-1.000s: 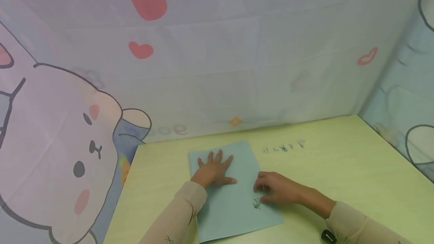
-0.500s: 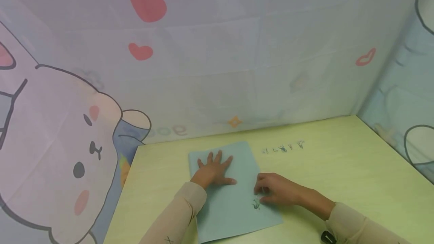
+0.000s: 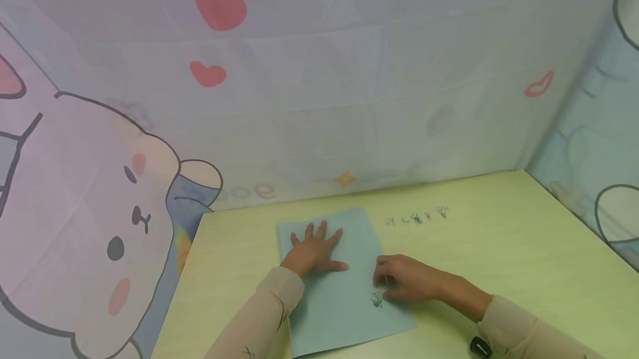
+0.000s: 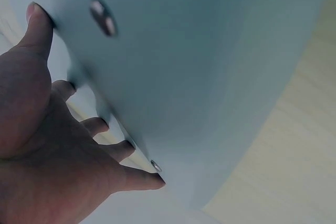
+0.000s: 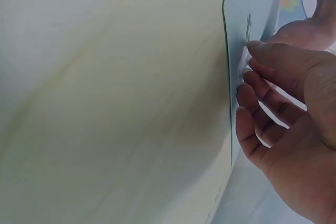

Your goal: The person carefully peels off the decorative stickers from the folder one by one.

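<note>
A pale blue-green notebook (image 3: pixel 344 314) lies flat on the table, slightly turned. My left hand (image 3: pixel 313 252) rests on its upper left part with the fingers spread wide. In the left wrist view, shiny metal staples (image 4: pixel 103 17) show on the cover near this hand (image 4: pixel 68 140). At the notebook's right edge, my right hand (image 3: pixel 411 278) has its fingers curled, pinching the edge of a clear sticker with a green plant print (image 3: pixel 376 300). In the right wrist view, the thumb and forefinger of that hand (image 5: pixel 294 103) meet at the clear sticker (image 5: pixel 244 56), close against the cover.
Several small plant stickers (image 3: pixel 416 218) lie in a row on the yellow-green table (image 3: pixel 519 248), beyond the notebook on the right. A printed cloth (image 3: pixel 309 131) with hearts and a rabbit hangs behind the table. A dark wrist device (image 3: pixel 481 347) sits by the right sleeve.
</note>
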`<state>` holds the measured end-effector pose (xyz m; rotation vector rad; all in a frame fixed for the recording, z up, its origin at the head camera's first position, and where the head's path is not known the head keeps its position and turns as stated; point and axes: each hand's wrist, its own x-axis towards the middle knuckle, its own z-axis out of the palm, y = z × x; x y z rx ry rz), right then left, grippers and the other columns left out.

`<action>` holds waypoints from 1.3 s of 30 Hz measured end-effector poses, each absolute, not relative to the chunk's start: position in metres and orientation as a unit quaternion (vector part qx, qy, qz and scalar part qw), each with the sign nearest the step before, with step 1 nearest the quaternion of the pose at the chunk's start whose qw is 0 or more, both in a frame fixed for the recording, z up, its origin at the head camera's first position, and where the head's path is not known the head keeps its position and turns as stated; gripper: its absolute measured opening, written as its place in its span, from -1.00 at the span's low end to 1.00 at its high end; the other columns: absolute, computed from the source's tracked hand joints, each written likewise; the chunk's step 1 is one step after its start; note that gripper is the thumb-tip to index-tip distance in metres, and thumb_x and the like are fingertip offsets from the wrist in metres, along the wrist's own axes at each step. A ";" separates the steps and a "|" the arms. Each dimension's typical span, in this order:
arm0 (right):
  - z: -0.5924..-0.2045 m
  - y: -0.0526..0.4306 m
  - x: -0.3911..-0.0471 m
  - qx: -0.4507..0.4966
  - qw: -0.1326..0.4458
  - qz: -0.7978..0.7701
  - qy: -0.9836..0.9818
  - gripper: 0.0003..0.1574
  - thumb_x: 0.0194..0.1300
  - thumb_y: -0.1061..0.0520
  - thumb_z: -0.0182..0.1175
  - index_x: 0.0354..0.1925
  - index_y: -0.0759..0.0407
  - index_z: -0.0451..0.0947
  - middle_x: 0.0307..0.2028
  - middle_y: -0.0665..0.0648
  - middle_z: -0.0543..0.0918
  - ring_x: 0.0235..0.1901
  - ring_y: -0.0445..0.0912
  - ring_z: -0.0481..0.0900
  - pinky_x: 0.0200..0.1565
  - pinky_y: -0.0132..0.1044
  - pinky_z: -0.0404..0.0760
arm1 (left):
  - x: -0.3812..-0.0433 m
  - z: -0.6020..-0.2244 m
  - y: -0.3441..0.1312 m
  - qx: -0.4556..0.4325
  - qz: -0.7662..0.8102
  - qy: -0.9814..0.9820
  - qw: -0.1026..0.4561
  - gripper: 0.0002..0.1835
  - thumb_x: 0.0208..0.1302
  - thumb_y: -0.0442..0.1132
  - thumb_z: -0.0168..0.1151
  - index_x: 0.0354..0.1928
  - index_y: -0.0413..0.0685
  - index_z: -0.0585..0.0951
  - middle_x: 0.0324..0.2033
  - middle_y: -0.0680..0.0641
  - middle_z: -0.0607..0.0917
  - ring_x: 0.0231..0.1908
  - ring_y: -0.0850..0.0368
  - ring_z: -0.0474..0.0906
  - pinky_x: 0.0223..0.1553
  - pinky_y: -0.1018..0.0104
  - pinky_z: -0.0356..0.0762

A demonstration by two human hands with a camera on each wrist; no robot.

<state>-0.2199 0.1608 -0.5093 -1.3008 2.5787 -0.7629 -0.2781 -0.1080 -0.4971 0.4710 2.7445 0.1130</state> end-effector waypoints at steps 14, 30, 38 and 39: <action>-0.510 0.160 -0.218 -0.427 0.095 -0.276 0.856 -0.76 0.28 0.26 0.46 -0.19 0.01 0.62 -0.25 -0.11 0.52 -0.25 -0.23 0.47 -0.15 -0.36 0.54 | -0.273 -0.490 -0.109 0.161 0.046 0.970 0.176 0.01 0.33 0.42 0.31 0.70 0.30 0.15 0.69 -0.16 -0.02 0.64 -0.37 -0.18 0.44 -0.60 -0.14; -0.516 0.155 -0.220 -0.426 0.074 -0.285 0.855 -0.84 0.40 0.27 0.34 -0.23 0.00 0.61 -0.33 -0.12 0.49 -0.32 -0.29 0.41 -0.23 -0.39 0.51 | -0.278 -0.502 -0.110 0.168 0.053 0.970 0.170 0.05 0.31 0.47 0.29 0.71 0.35 0.11 0.70 -0.17 -0.07 0.64 -0.39 -0.22 0.41 -0.63 -0.17; -0.518 0.153 -0.221 -0.421 0.070 -0.301 0.853 -0.78 0.40 0.28 0.38 -0.27 -0.02 0.58 -0.35 -0.16 0.47 -0.33 -0.31 0.40 -0.25 -0.40 0.51 | -0.268 -0.485 -0.110 0.171 0.053 0.969 0.168 0.02 0.34 0.42 0.30 0.70 0.26 0.16 0.69 -0.19 -0.01 0.64 -0.38 -0.17 0.42 -0.61 -0.13; -0.519 0.153 -0.221 -0.422 0.068 -0.303 0.852 -0.77 0.40 0.28 0.38 -0.27 -0.03 0.57 -0.35 -0.16 0.47 -0.33 -0.31 0.40 -0.25 -0.40 0.51 | -0.267 -0.485 -0.110 0.171 0.053 0.969 0.168 0.02 0.34 0.42 0.30 0.70 0.26 0.16 0.69 -0.19 -0.01 0.64 -0.38 -0.16 0.42 -0.61 -0.12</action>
